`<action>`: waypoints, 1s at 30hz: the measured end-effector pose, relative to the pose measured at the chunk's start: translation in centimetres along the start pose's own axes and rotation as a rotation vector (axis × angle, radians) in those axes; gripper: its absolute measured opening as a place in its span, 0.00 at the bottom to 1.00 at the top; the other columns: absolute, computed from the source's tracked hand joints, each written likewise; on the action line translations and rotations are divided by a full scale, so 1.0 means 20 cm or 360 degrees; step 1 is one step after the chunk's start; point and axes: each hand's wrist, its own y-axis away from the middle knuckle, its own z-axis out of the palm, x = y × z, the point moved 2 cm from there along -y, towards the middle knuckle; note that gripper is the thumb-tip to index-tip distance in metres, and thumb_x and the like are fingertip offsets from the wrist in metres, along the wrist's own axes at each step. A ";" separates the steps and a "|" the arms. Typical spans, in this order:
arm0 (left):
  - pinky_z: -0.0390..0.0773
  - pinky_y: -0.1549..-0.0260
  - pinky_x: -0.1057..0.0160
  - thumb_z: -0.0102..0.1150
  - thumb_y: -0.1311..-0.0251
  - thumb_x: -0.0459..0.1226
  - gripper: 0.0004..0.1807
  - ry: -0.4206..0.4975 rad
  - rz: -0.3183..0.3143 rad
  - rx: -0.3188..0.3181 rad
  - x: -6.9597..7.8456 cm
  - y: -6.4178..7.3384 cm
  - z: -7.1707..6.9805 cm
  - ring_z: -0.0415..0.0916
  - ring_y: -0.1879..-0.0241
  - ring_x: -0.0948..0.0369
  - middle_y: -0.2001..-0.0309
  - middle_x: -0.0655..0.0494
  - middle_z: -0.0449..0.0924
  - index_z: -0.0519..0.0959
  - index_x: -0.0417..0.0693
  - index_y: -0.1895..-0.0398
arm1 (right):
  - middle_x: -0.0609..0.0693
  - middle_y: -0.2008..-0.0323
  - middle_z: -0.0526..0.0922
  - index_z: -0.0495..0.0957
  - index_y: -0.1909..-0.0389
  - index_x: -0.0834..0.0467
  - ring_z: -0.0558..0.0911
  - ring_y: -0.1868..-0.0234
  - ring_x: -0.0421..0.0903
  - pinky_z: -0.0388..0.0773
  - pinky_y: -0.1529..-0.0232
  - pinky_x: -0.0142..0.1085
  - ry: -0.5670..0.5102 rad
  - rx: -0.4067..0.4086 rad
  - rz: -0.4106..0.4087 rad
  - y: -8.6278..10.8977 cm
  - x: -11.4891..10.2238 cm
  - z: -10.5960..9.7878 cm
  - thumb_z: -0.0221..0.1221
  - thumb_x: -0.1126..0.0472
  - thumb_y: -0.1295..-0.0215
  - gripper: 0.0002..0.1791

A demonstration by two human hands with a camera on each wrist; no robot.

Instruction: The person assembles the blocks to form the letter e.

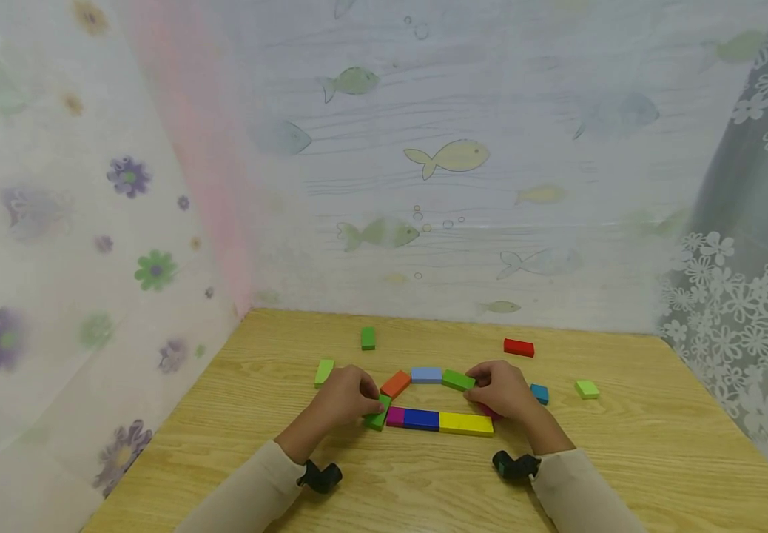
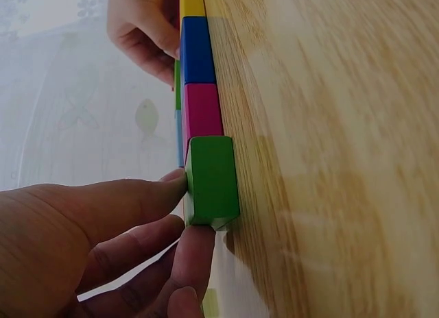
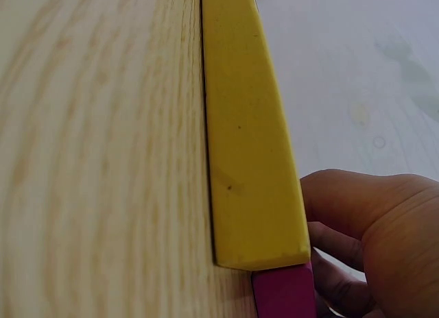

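Note:
My left hand [image 1: 347, 396] pinches a green block [image 2: 214, 181] between thumb and fingers, at the left end of a straight row. That row runs from a magenta block [image 1: 395, 417] through a dark blue block [image 1: 421, 420] to a long yellow block [image 1: 466, 423]. Behind it, an orange block [image 1: 395, 384], a light blue block [image 1: 427, 375] and another green block [image 1: 458, 380] form an arch. My right hand [image 1: 502, 390] grips the right end of this second green block with thumb and forefinger. Beneath that hand, another magenta block [image 3: 283, 292] shows past the yellow block's end, partly hidden.
Farther back lie a green block [image 1: 368, 338] and a red block [image 1: 519, 347]. A lime block [image 1: 324, 373] is left of the arch; a teal block [image 1: 539, 394] and a lime block [image 1: 587, 389] are to the right. Patterned curtains [image 1: 450, 281] border the wooden table [image 1: 424, 488].

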 end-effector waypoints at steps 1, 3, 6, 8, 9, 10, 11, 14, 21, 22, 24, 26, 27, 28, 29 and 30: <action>0.79 0.69 0.61 0.78 0.44 0.41 0.06 0.0001 -0.0001 0.0000 0.00 0.00 0.00 0.77 0.70 0.64 0.71 0.65 0.84 0.88 0.53 0.71 | 0.49 0.59 0.87 0.87 0.48 0.58 0.82 0.58 0.45 0.85 0.53 0.42 -0.0001 0.0000 0.0001 0.00 0.00 0.00 0.74 0.59 0.42 0.20; 0.79 0.69 0.61 0.78 0.44 0.41 0.06 0.0001 -0.0001 0.0001 0.00 0.00 0.00 0.78 0.70 0.64 0.72 0.64 0.84 0.88 0.53 0.71 | 0.49 0.58 0.87 0.87 0.48 0.58 0.82 0.58 0.45 0.85 0.53 0.42 -0.0003 -0.0001 0.0000 0.00 0.00 0.00 0.74 0.60 0.42 0.20; 0.79 0.69 0.61 0.78 0.44 0.41 0.06 0.0002 -0.0002 0.0002 0.00 0.00 0.00 0.78 0.70 0.64 0.72 0.64 0.84 0.88 0.53 0.71 | 0.49 0.59 0.87 0.87 0.49 0.58 0.82 0.58 0.45 0.84 0.53 0.42 -0.0002 -0.0001 0.0002 0.00 -0.01 0.00 0.74 0.60 0.42 0.19; 0.79 0.69 0.61 0.78 0.44 0.41 0.06 0.0001 0.0000 0.0004 -0.01 0.00 0.00 0.78 0.70 0.64 0.72 0.64 0.84 0.88 0.53 0.71 | 0.49 0.59 0.87 0.87 0.49 0.58 0.82 0.58 0.45 0.84 0.53 0.42 0.0000 0.0000 0.0005 0.00 -0.01 0.00 0.74 0.60 0.42 0.19; 0.79 0.69 0.61 0.78 0.44 0.41 0.06 0.0001 0.0001 0.0006 -0.01 0.00 0.00 0.78 0.70 0.64 0.72 0.65 0.84 0.88 0.53 0.72 | 0.49 0.59 0.87 0.87 0.49 0.58 0.82 0.58 0.45 0.84 0.53 0.42 0.0000 0.0001 0.0007 0.00 -0.01 0.00 0.74 0.60 0.42 0.19; 0.79 0.69 0.61 0.78 0.44 0.41 0.06 0.0001 0.0002 0.0008 -0.01 0.00 0.00 0.77 0.70 0.64 0.72 0.65 0.84 0.88 0.53 0.72 | 0.49 0.59 0.87 0.87 0.49 0.58 0.82 0.59 0.45 0.84 0.53 0.42 -0.0001 0.0002 0.0008 0.00 -0.01 0.00 0.74 0.60 0.42 0.19; 0.79 0.69 0.61 0.78 0.44 0.41 0.07 0.0002 0.0002 0.0009 0.00 0.00 0.00 0.77 0.70 0.64 0.72 0.65 0.84 0.87 0.53 0.72 | 0.49 0.59 0.87 0.87 0.49 0.58 0.82 0.59 0.45 0.84 0.53 0.42 -0.0002 0.0003 0.0009 0.01 -0.01 0.00 0.74 0.60 0.42 0.19; 0.79 0.69 0.61 0.78 0.44 0.41 0.07 0.0004 0.0004 0.0012 0.00 0.00 0.00 0.77 0.70 0.64 0.72 0.65 0.84 0.87 0.53 0.72 | 0.49 0.60 0.87 0.87 0.49 0.58 0.82 0.59 0.45 0.84 0.53 0.42 -0.0004 0.0005 0.0006 0.00 -0.01 0.00 0.74 0.60 0.42 0.19; 0.79 0.69 0.61 0.78 0.45 0.41 0.07 0.0020 0.0001 0.0013 0.00 0.01 0.00 0.77 0.70 0.63 0.72 0.64 0.83 0.87 0.53 0.71 | 0.49 0.60 0.87 0.87 0.50 0.58 0.82 0.59 0.45 0.84 0.54 0.41 -0.0004 0.0009 0.0003 0.00 0.00 0.00 0.74 0.60 0.42 0.19; 0.79 0.69 0.61 0.78 0.45 0.41 0.07 0.0027 -0.0005 0.0015 0.00 0.01 -0.01 0.77 0.69 0.63 0.71 0.63 0.83 0.87 0.52 0.71 | 0.49 0.60 0.87 0.87 0.50 0.58 0.82 0.59 0.45 0.84 0.54 0.41 -0.0004 0.0009 0.0004 0.00 0.00 0.01 0.74 0.60 0.42 0.19; 0.80 0.68 0.61 0.78 0.45 0.41 0.08 0.0047 -0.0024 0.0018 0.00 0.01 -0.01 0.78 0.69 0.62 0.71 0.63 0.83 0.87 0.52 0.70 | 0.49 0.60 0.87 0.87 0.50 0.57 0.82 0.59 0.45 0.84 0.54 0.41 -0.0002 0.0009 0.0008 0.00 0.00 0.01 0.74 0.60 0.42 0.19; 0.80 0.67 0.61 0.78 0.45 0.41 0.08 0.0063 -0.0052 0.0025 -0.01 0.01 -0.02 0.78 0.68 0.62 0.70 0.62 0.83 0.86 0.51 0.69 | 0.49 0.60 0.87 0.87 0.50 0.57 0.82 0.59 0.45 0.84 0.54 0.41 -0.0002 0.0009 0.0008 0.00 0.00 0.01 0.74 0.60 0.42 0.19; 0.80 0.67 0.61 0.78 0.45 0.42 0.09 0.0071 -0.0062 0.0032 -0.01 0.01 -0.03 0.78 0.67 0.62 0.69 0.62 0.83 0.86 0.51 0.69 | 0.49 0.60 0.87 0.87 0.50 0.58 0.82 0.59 0.45 0.84 0.54 0.41 -0.0003 0.0009 0.0008 0.00 0.00 0.01 0.74 0.60 0.42 0.19; 0.81 0.66 0.61 0.78 0.45 0.42 0.09 0.0074 -0.0067 0.0035 -0.01 0.00 -0.04 0.78 0.67 0.62 0.69 0.62 0.83 0.86 0.51 0.68 | 0.49 0.60 0.87 0.87 0.50 0.58 0.82 0.59 0.45 0.84 0.54 0.41 -0.0002 0.0007 0.0007 0.00 0.00 0.01 0.74 0.60 0.42 0.19; 0.81 0.66 0.61 0.78 0.45 0.42 0.09 0.0071 -0.0069 0.0038 -0.01 0.00 -0.04 0.78 0.67 0.62 0.69 0.61 0.83 0.86 0.51 0.68 | 0.49 0.60 0.87 0.87 0.50 0.58 0.82 0.59 0.44 0.84 0.54 0.41 -0.0002 0.0007 0.0006 0.00 0.00 0.01 0.74 0.60 0.42 0.18; 0.81 0.66 0.61 0.78 0.45 0.42 0.09 0.0070 -0.0071 0.0042 -0.01 0.00 -0.05 0.78 0.67 0.62 0.69 0.61 0.83 0.86 0.51 0.67 | 0.49 0.60 0.87 0.87 0.50 0.58 0.82 0.59 0.44 0.84 0.54 0.41 -0.0001 0.0008 0.0004 0.00 0.00 0.01 0.74 0.60 0.42 0.18</action>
